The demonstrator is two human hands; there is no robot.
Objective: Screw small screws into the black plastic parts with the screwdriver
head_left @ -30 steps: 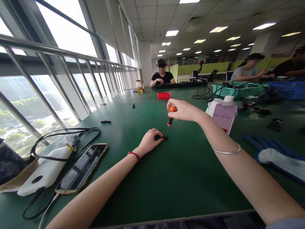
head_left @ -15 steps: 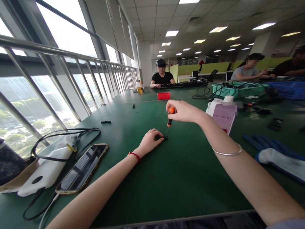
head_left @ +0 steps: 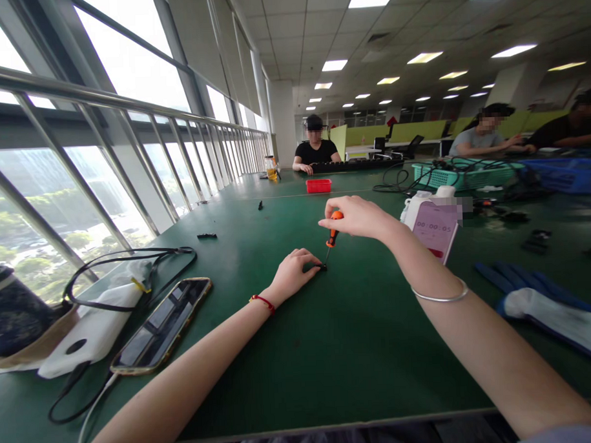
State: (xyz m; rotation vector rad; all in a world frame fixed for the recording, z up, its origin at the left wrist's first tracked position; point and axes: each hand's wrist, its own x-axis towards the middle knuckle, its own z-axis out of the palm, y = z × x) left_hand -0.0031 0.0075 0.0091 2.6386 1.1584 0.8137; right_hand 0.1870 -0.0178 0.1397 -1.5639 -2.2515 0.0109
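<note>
My right hand (head_left: 356, 216) grips the orange and black handle of a screwdriver (head_left: 333, 232) from above, thumb and fingers closed round it. The screwdriver leans a little, its thin shaft running down to a small black part (head_left: 322, 267) on the table. Thumb and fingers of my left hand (head_left: 295, 273) pinch this part against the green tabletop (head_left: 290, 357). Most of the part is covered by my fingers, so its exact kind does not show.
To the left lie a smartphone (head_left: 162, 326), a white power bank-like case (head_left: 93, 325) and black cables. Small black pieces (head_left: 207, 235) and a red tray (head_left: 319, 186) are farther off. At right are a timer phone (head_left: 431, 229), blue-white gloves (head_left: 550, 303) and a green basket (head_left: 449, 175).
The screwdriver's handle has tipped slightly to the right, and my right hand's fingers have loosened and shifted on it. My left hand keeps its pinch on the small black part.
</note>
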